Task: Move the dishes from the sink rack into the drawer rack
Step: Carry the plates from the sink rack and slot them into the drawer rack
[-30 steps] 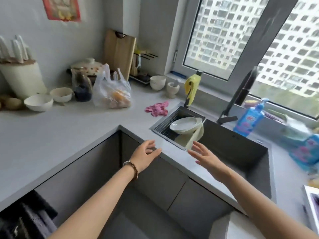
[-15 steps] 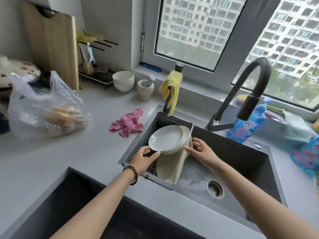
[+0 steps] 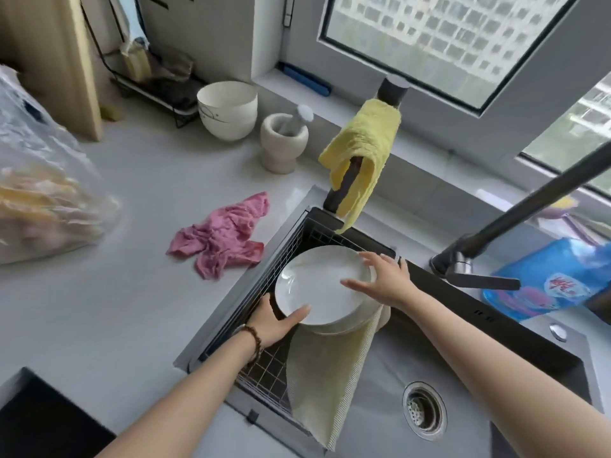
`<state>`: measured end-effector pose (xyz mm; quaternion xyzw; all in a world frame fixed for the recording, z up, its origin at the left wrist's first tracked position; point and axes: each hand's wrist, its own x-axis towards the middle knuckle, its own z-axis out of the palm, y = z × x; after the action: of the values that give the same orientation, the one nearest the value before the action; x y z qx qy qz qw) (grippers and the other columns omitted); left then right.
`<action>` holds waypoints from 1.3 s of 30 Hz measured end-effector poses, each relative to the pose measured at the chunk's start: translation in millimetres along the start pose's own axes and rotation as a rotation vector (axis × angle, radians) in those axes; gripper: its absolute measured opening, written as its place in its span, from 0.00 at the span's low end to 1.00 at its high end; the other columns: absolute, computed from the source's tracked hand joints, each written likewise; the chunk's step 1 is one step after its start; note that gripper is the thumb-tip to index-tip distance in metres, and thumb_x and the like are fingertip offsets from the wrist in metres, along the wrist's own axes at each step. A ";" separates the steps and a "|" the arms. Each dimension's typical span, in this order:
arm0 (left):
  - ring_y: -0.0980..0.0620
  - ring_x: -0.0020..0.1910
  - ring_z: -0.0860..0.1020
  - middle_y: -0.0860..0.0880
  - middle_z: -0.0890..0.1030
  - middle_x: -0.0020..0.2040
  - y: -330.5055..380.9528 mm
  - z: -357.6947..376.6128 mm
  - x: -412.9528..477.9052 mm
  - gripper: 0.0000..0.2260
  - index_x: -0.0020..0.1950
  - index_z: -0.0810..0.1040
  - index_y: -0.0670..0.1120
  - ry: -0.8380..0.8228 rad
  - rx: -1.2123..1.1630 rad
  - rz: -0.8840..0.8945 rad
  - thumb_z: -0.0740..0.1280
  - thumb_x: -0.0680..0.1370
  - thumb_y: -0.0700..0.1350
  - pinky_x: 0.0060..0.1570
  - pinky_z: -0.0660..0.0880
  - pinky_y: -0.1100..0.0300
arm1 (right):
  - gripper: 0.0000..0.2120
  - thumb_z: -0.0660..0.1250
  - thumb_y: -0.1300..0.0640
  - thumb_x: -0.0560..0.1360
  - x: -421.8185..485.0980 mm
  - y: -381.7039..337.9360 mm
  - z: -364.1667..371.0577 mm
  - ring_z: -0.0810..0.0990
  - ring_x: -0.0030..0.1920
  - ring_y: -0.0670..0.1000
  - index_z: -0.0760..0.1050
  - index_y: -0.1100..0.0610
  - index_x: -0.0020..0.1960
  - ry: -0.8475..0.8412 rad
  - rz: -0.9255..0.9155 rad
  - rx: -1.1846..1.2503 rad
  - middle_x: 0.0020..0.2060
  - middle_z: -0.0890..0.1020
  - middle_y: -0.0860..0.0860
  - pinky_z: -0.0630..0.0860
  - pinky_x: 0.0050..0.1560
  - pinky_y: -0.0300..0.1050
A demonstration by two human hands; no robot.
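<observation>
Stack of plates [image 3: 317, 285] lies flat in sink rack [image 3: 264, 368]; left hand [image 3: 276, 322] and right hand [image 3: 388, 279] fingers clamp opposite rims.

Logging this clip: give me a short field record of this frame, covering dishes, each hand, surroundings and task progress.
dishes: stack of round white plates in the wire sink rack, beige mesh mat hanging below
left hand: grips the stack's near-left rim, thumb on top
right hand: holds the far-right rim
nearby: crumpled pink cloth on the grey counter, left of the rack
progress: plates not yet moved to the drawer rack
</observation>
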<state>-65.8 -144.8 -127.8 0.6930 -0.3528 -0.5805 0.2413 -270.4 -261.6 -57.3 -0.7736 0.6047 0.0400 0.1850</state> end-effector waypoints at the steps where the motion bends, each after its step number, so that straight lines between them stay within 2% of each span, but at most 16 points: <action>1: 0.45 0.74 0.60 0.44 0.56 0.76 -2.4 2.0 6.2 0.51 0.77 0.43 0.43 -0.002 -0.018 -0.011 0.68 0.67 0.66 0.71 0.61 0.48 | 0.40 0.64 0.30 0.69 5.3 -0.3 3.2 0.59 0.74 0.52 0.62 0.50 0.73 -0.007 -0.005 -0.020 0.67 0.74 0.47 0.42 0.74 0.60; 3: 0.46 0.73 0.61 0.44 0.58 0.76 -4.2 5.5 15.7 0.50 0.77 0.44 0.43 0.002 -0.072 -0.010 0.69 0.68 0.64 0.70 0.62 0.50 | 0.40 0.64 0.31 0.69 13.8 -1.2 9.8 0.58 0.75 0.52 0.61 0.51 0.73 -0.017 -0.012 -0.042 0.64 0.77 0.47 0.39 0.74 0.60; 5: 0.49 0.67 0.68 0.45 0.65 0.73 -3.1 8.7 23.0 0.45 0.76 0.51 0.43 0.003 -0.117 0.011 0.70 0.69 0.61 0.66 0.65 0.54 | 0.39 0.65 0.32 0.69 19.7 -2.7 14.6 0.57 0.75 0.53 0.62 0.51 0.73 -0.010 -0.011 -0.049 0.62 0.78 0.47 0.39 0.73 0.60; 7: 0.53 0.58 0.72 0.47 0.72 0.67 -1.5 11.6 27.6 0.37 0.72 0.60 0.44 -0.004 -0.149 0.041 0.70 0.70 0.59 0.58 0.68 0.59 | 0.36 0.67 0.34 0.69 24.2 -2.7 17.1 0.60 0.74 0.52 0.65 0.50 0.71 0.059 -0.017 -0.041 0.61 0.78 0.47 0.41 0.73 0.59; 10: 0.53 0.55 0.72 0.50 0.74 0.61 -0.6 14.4 30.5 0.34 0.68 0.63 0.45 0.007 -0.170 0.048 0.71 0.69 0.58 0.55 0.68 0.60 | 0.33 0.68 0.34 0.68 28.5 1.1 15.9 0.63 0.72 0.51 0.68 0.49 0.68 0.152 -0.038 -0.068 0.61 0.77 0.47 0.44 0.75 0.60; 15: 0.52 0.56 0.74 0.50 0.75 0.59 -2.9 17.0 38.5 0.36 0.68 0.64 0.45 0.027 -0.212 0.042 0.73 0.66 0.59 0.54 0.70 0.60 | 0.36 0.66 0.32 0.68 32.7 10.0 15.2 0.63 0.73 0.51 0.68 0.51 0.69 0.105 -0.005 -0.146 0.64 0.76 0.47 0.42 0.74 0.61; 18: 0.51 0.58 0.75 0.49 0.76 0.61 -4.7 19.9 43.2 0.41 0.68 0.64 0.45 0.040 -0.241 0.038 0.75 0.62 0.61 0.57 0.72 0.58 | 0.36 0.65 0.33 0.69 32.0 10.1 17.6 0.61 0.74 0.51 0.66 0.50 0.71 0.065 0.009 -0.160 0.66 0.75 0.47 0.39 0.73 0.61; 22: 0.53 0.58 0.76 0.51 0.77 0.60 -5.4 20.6 45.5 0.49 0.67 0.65 0.47 0.056 -0.233 0.026 0.74 0.53 0.71 0.61 0.74 0.54 | 0.36 0.66 0.33 0.69 32.9 10.5 20.6 0.60 0.75 0.51 0.66 0.51 0.71 0.065 0.037 -0.130 0.67 0.74 0.48 0.37 0.72 0.63; 26: 0.51 0.62 0.74 0.52 0.75 0.63 -12.2 22.7 46.9 0.52 0.70 0.63 0.49 0.066 -0.215 0.007 0.71 0.54 0.74 0.63 0.72 0.49 | 0.36 0.66 0.33 0.69 28.2 7.6 18.0 0.63 0.73 0.51 0.68 0.52 0.70 0.106 0.060 -0.032 0.66 0.75 0.49 0.38 0.72 0.63; 28: 0.52 0.61 0.75 0.52 0.76 0.62 -7.5 22.3 41.5 0.50 0.69 0.64 0.50 0.083 -0.238 0.052 0.71 0.54 0.74 0.63 0.73 0.49 | 0.35 0.67 0.33 0.69 24.5 4.8 13.7 0.66 0.71 0.50 0.69 0.52 0.69 0.146 0.056 0.013 0.65 0.75 0.48 0.40 0.72 0.63; 31: 0.54 0.58 0.77 0.53 0.78 0.60 4.2 19.4 32.8 0.48 0.67 0.67 0.50 0.091 -0.254 0.128 0.71 0.55 0.74 0.60 0.75 0.51 | 0.37 0.68 0.33 0.68 18.7 0.3 5.6 0.66 0.71 0.50 0.68 0.53 0.70 0.193 0.081 0.085 0.67 0.74 0.48 0.40 0.73 0.63; 35: 0.54 0.56 0.77 0.51 0.78 0.58 17.6 18.5 14.1 0.47 0.67 0.67 0.47 0.104 -0.322 0.184 0.71 0.55 0.72 0.52 0.75 0.60 | 0.35 0.69 0.35 0.68 7.2 -6.3 -7.0 0.68 0.70 0.52 0.68 0.52 0.69 0.258 0.111 0.232 0.66 0.75 0.49 0.42 0.73 0.63; 37: 0.52 0.57 0.76 0.50 0.77 0.59 23.7 16.7 1.2 0.46 0.67 0.66 0.46 0.123 -0.354 0.222 0.70 0.58 0.71 0.51 0.75 0.60 | 0.34 0.71 0.37 0.68 -3.7 -11.7 -14.5 0.67 0.69 0.52 0.68 0.52 0.69 0.305 0.110 0.347 0.65 0.75 0.49 0.48 0.74 0.61; 39: 0.51 0.57 0.77 0.49 0.77 0.60 28.5 13.1 -15.8 0.43 0.67 0.68 0.46 0.114 -0.401 0.253 0.70 0.60 0.70 0.49 0.79 0.59 | 0.33 0.74 0.42 0.67 -19.4 -19.8 -23.0 0.69 0.67 0.52 0.68 0.52 0.67 0.352 0.098 0.548 0.63 0.75 0.49 0.60 0.71 0.55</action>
<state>-85.7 -149.7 -99.3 0.6133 -0.3002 -0.5641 0.4643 -260.5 -247.5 -25.7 -0.6600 0.6523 -0.2498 0.2766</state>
